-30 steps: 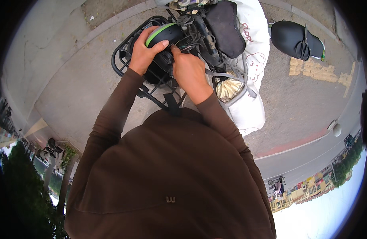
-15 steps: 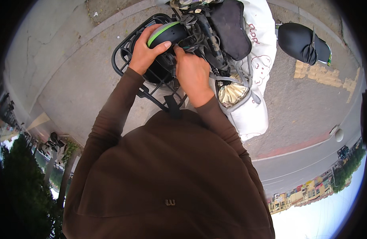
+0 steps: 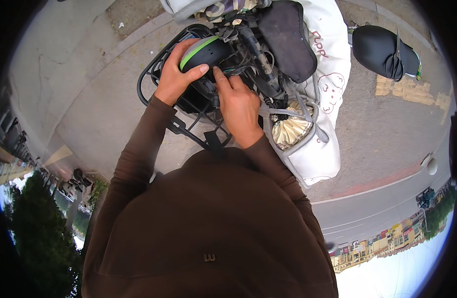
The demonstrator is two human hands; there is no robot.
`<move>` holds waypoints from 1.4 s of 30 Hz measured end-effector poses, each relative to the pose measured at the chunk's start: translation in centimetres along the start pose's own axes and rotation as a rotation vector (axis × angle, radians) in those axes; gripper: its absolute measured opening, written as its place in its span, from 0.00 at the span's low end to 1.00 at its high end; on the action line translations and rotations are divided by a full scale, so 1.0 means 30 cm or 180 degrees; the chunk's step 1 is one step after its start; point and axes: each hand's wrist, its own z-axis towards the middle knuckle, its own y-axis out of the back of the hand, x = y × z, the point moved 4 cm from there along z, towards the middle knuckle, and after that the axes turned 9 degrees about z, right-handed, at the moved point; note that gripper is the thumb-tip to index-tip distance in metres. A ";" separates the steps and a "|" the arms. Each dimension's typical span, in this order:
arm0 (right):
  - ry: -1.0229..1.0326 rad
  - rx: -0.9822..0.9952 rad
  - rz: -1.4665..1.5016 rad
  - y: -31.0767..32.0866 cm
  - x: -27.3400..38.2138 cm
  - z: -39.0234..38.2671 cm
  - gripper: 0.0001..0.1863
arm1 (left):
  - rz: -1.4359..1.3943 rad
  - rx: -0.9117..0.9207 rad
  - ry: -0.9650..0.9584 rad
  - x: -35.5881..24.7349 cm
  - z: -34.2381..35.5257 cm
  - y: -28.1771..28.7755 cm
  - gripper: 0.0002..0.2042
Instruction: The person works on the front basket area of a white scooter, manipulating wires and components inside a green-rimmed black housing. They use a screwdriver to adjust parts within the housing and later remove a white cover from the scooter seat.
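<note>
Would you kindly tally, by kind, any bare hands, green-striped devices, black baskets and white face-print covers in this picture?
Bare hands: 2 (left hand, right hand)
Green-striped device: 1
Black basket: 1
White face-print cover: 1
Total: 5

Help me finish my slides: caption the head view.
Left hand grips a green-banded black device, right hand just beside it, by a black basket.

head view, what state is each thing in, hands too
Green-trimmed black housing, held
Left hand, closed around that housing
Right hand, index finger extended at the housing, grip unclear
White cover, spread out
Cream pleated pouch, gathered
Black tubular basket, uncovered
</note>
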 end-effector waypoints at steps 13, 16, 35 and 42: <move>0.0310 -0.0321 -0.0048 -0.005 -0.016 -0.032 0.22 | 0.0017 0.0027 0.0115 -0.007 0.009 -0.002 0.32; 0.0268 -0.0252 0.0053 -0.006 -0.021 -0.027 0.22 | 0.0043 0.0042 0.0113 -0.006 0.011 -0.002 0.33; -0.0146 -0.0132 0.0334 -0.019 -0.016 0.000 0.25 | 0.0273 -0.0243 0.0227 -0.011 -0.002 -0.026 0.37; -0.0205 -0.0261 0.0403 -0.017 -0.011 0.001 0.19 | 0.0330 -0.0324 0.0241 -0.021 -0.005 -0.027 0.37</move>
